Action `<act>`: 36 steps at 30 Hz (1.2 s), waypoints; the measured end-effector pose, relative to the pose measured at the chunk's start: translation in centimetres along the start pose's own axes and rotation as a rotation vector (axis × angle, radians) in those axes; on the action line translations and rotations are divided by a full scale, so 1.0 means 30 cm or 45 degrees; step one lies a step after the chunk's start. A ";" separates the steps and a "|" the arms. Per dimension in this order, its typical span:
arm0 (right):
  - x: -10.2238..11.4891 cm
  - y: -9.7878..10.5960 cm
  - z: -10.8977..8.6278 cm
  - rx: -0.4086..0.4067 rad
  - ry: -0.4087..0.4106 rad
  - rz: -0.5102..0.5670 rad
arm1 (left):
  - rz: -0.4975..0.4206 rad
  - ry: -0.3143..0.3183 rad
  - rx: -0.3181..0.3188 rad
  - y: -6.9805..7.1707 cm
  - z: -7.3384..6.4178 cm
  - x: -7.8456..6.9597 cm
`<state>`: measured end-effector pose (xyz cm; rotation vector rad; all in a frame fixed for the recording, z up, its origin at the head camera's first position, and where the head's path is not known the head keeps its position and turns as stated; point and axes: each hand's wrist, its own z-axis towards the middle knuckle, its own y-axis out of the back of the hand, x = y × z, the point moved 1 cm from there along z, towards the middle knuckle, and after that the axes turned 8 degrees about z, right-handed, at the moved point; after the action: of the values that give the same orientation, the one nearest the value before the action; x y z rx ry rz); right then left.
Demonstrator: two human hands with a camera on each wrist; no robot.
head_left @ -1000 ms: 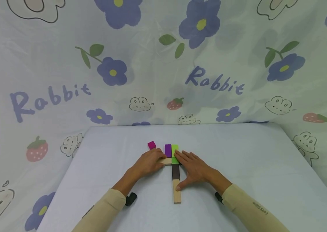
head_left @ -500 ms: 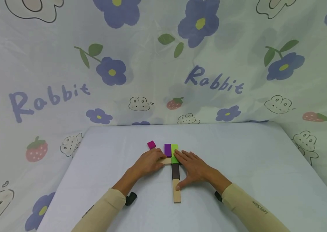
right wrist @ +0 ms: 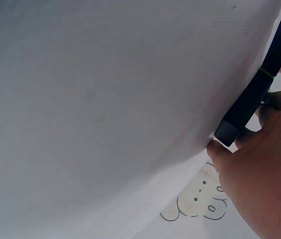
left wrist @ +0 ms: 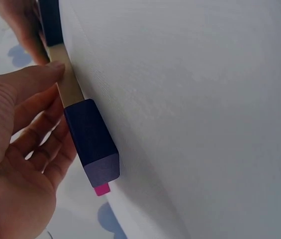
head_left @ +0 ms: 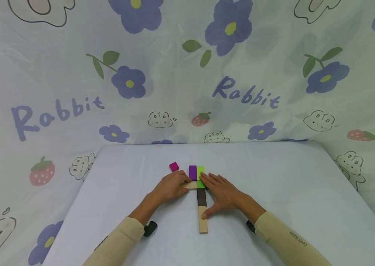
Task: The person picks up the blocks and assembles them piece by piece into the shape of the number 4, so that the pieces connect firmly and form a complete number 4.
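Note:
In the head view, flat blocks lie end to end and side by side mid-table. My left hand (head_left: 172,186) pinches a pale wooden block (head_left: 192,185), thumb on the near side. In the left wrist view, a dark navy block (left wrist: 91,139) continues this row, hidden under the hand from above. My right hand (head_left: 224,194) rests with spread fingers, fingertips at the lime block (head_left: 200,170) and thumb on a long wooden block (head_left: 203,223). Below that palm, the right wrist view shows a dark block (right wrist: 242,107). A green block (head_left: 200,184) and a dark brown block (head_left: 201,197) stand between.
A purple block (head_left: 192,173) sits beside the lime one. Behind my left hand lies a small magenta cube (head_left: 174,166). White cloth covers the table (head_left: 273,166), and a patterned curtain (head_left: 174,74) hangs behind. Dark wrist devices (head_left: 150,228) sit below both wrists.

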<state>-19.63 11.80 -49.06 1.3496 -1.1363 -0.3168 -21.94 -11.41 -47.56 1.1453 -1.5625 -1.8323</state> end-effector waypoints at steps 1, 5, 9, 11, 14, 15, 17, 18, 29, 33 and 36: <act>0.000 0.000 0.000 0.000 -0.001 0.000 | 0.001 0.002 -0.001 0.000 0.000 0.000; 0.001 0.000 0.000 0.000 -0.006 0.005 | -0.007 0.005 0.000 -0.001 0.000 0.001; 0.001 -0.002 0.001 -0.005 -0.010 0.009 | -0.021 0.002 -0.003 0.001 -0.002 0.001; 0.001 -0.004 0.001 -0.007 -0.012 0.007 | -0.016 0.001 -0.004 0.002 -0.002 0.001; 0.001 -0.005 0.001 -0.011 -0.011 0.011 | 0.001 0.000 -0.007 0.000 -0.003 0.002; 0.001 -0.005 0.001 -0.011 -0.012 0.012 | 0.006 -0.002 -0.007 -0.001 -0.003 0.002; 0.002 -0.004 0.001 -0.010 -0.011 0.019 | 0.017 -0.001 -0.005 -0.003 -0.004 0.003; 0.002 -0.004 0.001 -0.011 -0.011 0.022 | 0.022 -0.002 -0.006 -0.004 -0.004 0.003; 0.004 -0.004 -0.002 -0.007 -0.005 0.023 | 0.044 -0.003 -0.031 -0.007 -0.009 0.005; 0.007 -0.001 -0.001 -0.004 -0.016 0.016 | 0.051 -0.007 -0.035 -0.005 -0.011 0.006; 0.007 0.000 0.001 -0.003 -0.024 0.008 | 0.057 -0.005 -0.039 -0.002 -0.013 0.005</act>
<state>-19.55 11.64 -48.98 1.3436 -1.1555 -0.3268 -21.70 -11.72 -47.66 1.0854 -1.5441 -1.8243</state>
